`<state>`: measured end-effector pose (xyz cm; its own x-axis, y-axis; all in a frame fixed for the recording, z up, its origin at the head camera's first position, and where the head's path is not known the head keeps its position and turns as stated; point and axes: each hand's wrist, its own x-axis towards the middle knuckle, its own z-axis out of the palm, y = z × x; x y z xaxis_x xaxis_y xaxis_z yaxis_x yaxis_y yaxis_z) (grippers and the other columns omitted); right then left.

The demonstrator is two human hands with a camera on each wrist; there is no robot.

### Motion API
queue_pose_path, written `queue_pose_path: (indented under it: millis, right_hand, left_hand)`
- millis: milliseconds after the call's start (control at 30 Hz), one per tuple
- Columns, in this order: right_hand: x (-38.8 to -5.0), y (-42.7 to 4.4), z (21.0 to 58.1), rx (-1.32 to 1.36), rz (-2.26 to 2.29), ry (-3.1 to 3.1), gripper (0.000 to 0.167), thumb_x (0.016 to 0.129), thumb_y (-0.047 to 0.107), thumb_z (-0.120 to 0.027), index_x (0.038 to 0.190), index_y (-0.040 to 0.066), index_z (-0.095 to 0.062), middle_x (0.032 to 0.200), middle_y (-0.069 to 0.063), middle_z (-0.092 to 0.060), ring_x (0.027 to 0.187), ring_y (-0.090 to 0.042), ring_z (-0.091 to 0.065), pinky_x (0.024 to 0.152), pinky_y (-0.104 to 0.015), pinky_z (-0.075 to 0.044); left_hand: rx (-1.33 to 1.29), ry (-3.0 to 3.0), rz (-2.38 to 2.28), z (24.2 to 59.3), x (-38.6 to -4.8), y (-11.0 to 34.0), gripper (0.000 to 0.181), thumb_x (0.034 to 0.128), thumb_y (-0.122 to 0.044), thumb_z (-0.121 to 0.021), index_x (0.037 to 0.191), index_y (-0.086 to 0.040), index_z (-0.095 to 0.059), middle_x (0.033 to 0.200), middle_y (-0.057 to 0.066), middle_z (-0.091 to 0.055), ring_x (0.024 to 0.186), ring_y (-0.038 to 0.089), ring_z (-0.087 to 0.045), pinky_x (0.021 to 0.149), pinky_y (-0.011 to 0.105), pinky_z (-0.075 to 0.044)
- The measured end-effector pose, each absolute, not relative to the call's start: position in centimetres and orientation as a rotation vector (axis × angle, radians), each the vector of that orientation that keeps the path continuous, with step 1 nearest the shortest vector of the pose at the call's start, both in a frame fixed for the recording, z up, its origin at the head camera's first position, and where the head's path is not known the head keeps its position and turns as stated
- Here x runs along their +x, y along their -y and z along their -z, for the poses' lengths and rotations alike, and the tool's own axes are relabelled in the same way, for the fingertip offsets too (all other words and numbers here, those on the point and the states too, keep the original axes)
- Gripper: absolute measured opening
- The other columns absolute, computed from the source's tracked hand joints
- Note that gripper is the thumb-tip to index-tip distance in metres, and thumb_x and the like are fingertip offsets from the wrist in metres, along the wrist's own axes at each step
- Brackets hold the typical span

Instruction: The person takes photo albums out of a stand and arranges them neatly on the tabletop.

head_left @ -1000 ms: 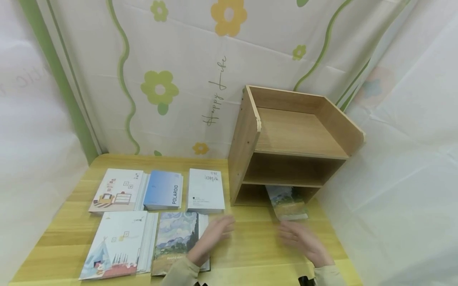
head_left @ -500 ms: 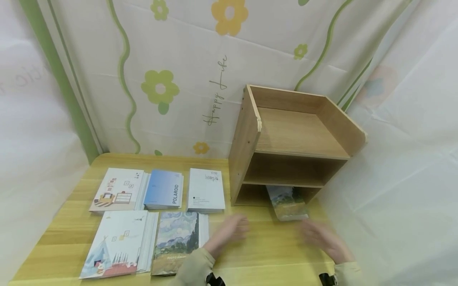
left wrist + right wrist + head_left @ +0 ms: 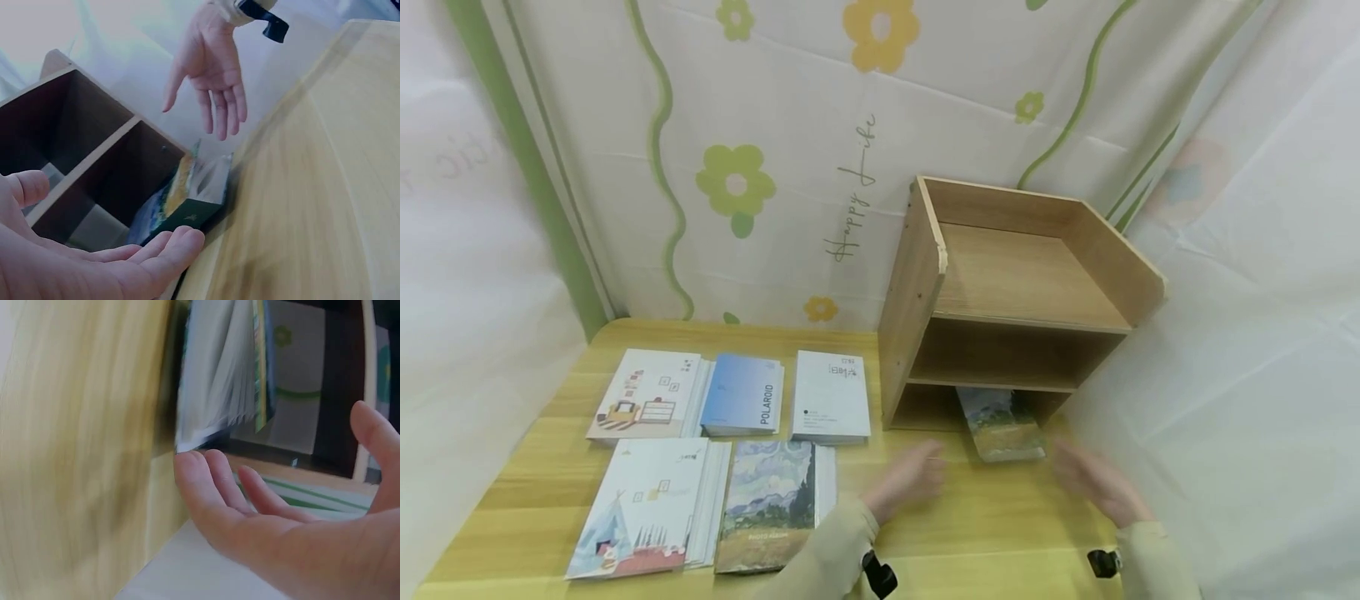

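A photo album (image 3: pixel 1002 429) with a painted landscape cover lies in the lower compartment of a wooden shelf unit (image 3: pixel 1028 279), its near end sticking out over the table. My left hand (image 3: pixel 910 481) is just left of it, fingers extended and palm turned inward. On the other side, my right hand (image 3: pixel 1101 483) faces it, thumb apart from the fingers. Neither hand holds anything. In the left wrist view the album (image 3: pixel 194 200) shows its page edges; the left fingertips overlap it there, contact unclear. The right wrist view has the album (image 3: pixel 219 369) just beyond the right fingertips.
Several other albums lie in two rows on the left of the table (image 3: pixel 955 533): a white one (image 3: pixel 831 396), a blue POLAROID one (image 3: pixel 743 393), two with illustrated covers, and another landscape album (image 3: pixel 767 504). Fabric curtains (image 3: pixel 790 150) hang behind and at the sides.
Both hands have moved to the right, the left hand nearing the album's left side, the right hand passing to its right. The album stays in place.
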<state>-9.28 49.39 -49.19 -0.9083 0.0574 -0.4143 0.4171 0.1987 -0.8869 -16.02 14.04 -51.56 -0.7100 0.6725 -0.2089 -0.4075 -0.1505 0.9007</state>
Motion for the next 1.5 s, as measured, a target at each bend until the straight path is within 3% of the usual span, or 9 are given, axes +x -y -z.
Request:
queue_pose_path:
  millis: [367, 600, 833, 1067, 1167, 1500]
  right_hand:
    - [-11.4, -50.9, 50.2, 0.536, 1.788, -2.166, 0.076, 0.104, 0.042, -0.046, 0.152, -0.009, -0.016, 0.149, -0.039, -0.019, 0.135, -0.053, -0.025, 0.111, -0.061, -0.022]
    - [-12.6, -51.8, 50.9, 0.477, 1.764, -2.122, 0.077, 0.105, 0.042, -0.042, 0.151, -0.010, -0.009, 0.149, -0.039, -0.017, 0.135, -0.053, -0.024, 0.110, -0.060, -0.022]
    - [-13.4, -52.5, 51.7, 0.464, 1.817, -1.996, 0.079, 0.106, 0.044, -0.037, 0.152, -0.009, 0.000, 0.152, -0.036, -0.003, 0.139, -0.051, -0.010, 0.112, -0.058, -0.017]
    - [-13.9, -52.7, 52.1, 0.519, 1.905, -1.918, 0.081, 0.105, 0.042, -0.041, 0.151, -0.010, 0.001, 0.153, -0.038, 0.000, 0.139, -0.051, -0.009, 0.112, -0.056, -0.019]
    - [-14.1, -52.7, 52.3, 0.491, 1.908, -1.904, 0.078, 0.106, 0.040, -0.040, 0.152, -0.007, 0.003, 0.153, -0.037, 0.004, 0.139, -0.051, -0.007, 0.112, -0.056, -0.020]
    - [-14.3, -51.7, 52.0, 0.385, 1.924, -1.864, 0.068, 0.108, 0.029, -0.037, 0.152, -0.001, 0.005, 0.152, -0.036, 0.015, 0.137, -0.056, 0.003, 0.111, -0.057, -0.023]
  left_hand:
    - [0.338, -1.340, -1.922, 52.5, -16.5, -16.8, 0.061, 0.1036, -0.041, -0.042, 0.149, -0.001, -0.037, 0.143, 0.041, -0.032, 0.127, 0.054, -0.040, 0.103, 0.062, -0.037]
    - [0.308, -1.331, -1.925, 52.5, -16.7, -17.6, 0.062, 0.1013, -0.041, -0.047, 0.147, -0.001, -0.039, 0.139, 0.041, -0.038, 0.125, 0.053, -0.043, 0.101, 0.061, -0.040]
    - [0.273, -1.238, -1.962, 53.7, -17.3, -18.6, 0.059, 0.1009, -0.041, -0.048, 0.147, -0.005, -0.042, 0.140, 0.040, -0.037, 0.126, 0.053, -0.042, 0.102, 0.062, -0.038]
    - [0.217, -1.200, -1.979, 53.8, -18.2, -20.5, 0.067, 0.0978, -0.044, -0.054, 0.148, -0.003, -0.038, 0.137, 0.040, -0.039, 0.123, 0.053, -0.044, 0.102, 0.063, -0.038]
    - [0.174, -1.202, -1.991, 53.7, -18.5, -21.1, 0.068, 0.0974, -0.042, -0.055, 0.147, 0.002, -0.036, 0.135, 0.040, -0.040, 0.122, 0.053, -0.045, 0.101, 0.063, -0.038]
    - [0.071, -1.144, -2.006, 54.8, -18.5, -22.6, 0.061, 0.0982, -0.034, -0.056, 0.145, 0.000, -0.039, 0.133, 0.039, -0.041, 0.120, 0.054, -0.045, 0.099, 0.063, -0.040]
